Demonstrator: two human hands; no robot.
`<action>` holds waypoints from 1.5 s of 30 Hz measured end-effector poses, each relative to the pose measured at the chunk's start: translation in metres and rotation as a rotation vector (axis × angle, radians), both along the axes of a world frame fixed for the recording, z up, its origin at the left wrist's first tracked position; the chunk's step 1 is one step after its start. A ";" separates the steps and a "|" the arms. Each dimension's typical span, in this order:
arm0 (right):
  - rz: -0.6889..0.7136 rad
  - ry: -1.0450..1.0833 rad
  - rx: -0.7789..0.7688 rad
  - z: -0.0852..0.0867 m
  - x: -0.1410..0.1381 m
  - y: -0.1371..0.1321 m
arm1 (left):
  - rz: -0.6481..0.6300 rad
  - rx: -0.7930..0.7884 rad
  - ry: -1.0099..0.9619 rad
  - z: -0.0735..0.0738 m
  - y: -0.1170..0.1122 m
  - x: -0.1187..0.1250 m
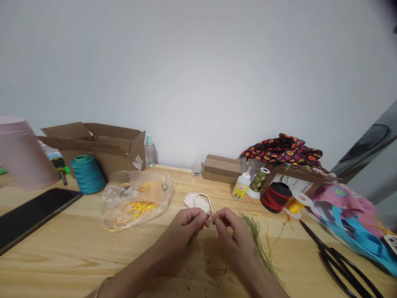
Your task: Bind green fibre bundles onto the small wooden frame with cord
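While the left hand point(186, 227) and right hand point(232, 228) close on a small loop of red cord point(209, 215), their fingertips pinch it from either side. The loop sits just in front of a pale wooden cut-out point(198, 203), which lies flat on the wooden tabletop point(62, 265). The work looks early: the loop seems loose and only partly formed, though the fingers hide much of it, and whether any cord is fixed to the cut-out is too small to tell. Left of the cut-out, yellow cord point(141, 207) lies coiled inside a clear plastic bag point(161, 186). Right of it are a tuft of green fibres point(256, 238), a white glue bottle point(242, 185), a spool of gold cord point(295, 203), and black-handled scissors point(338, 258), all apparently unused for now.
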State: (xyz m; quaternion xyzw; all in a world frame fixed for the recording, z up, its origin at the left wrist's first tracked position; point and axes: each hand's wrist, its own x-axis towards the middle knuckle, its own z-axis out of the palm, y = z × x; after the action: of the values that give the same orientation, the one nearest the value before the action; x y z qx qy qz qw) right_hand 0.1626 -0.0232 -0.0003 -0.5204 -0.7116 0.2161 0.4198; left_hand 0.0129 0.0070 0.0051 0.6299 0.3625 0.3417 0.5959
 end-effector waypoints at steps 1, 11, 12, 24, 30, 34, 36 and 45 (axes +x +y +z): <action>0.008 0.046 -0.069 -0.002 0.000 0.001 | -0.022 -0.028 -0.028 -0.001 0.000 0.000; 0.142 0.223 -0.176 -0.010 -0.002 0.005 | -0.192 -0.026 -0.110 -0.006 0.000 0.001; 0.142 0.209 -0.165 -0.009 -0.002 0.005 | -0.190 -0.023 -0.103 -0.006 0.000 0.001; 0.079 -0.243 0.171 -0.002 -0.002 -0.004 | 0.023 0.106 0.032 0.004 0.002 0.000; 0.056 -0.484 0.322 0.005 -0.001 -0.007 | 0.038 0.343 0.256 0.005 0.001 0.000; 0.047 -0.618 0.419 0.010 0.005 -0.005 | -0.022 0.463 0.382 0.002 0.001 -0.001; 0.060 -0.567 0.422 0.012 0.008 -0.002 | -0.096 0.489 0.391 0.002 0.000 -0.002; 0.132 -0.197 0.165 0.016 0.010 0.003 | -0.203 0.480 0.271 0.001 -0.003 -0.005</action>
State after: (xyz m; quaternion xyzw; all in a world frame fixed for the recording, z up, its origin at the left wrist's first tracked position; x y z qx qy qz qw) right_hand 0.1725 -0.0205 0.0161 -0.4548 -0.7973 0.1317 0.3743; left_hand 0.0075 0.0043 0.0065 0.8258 0.2827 0.2691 0.4071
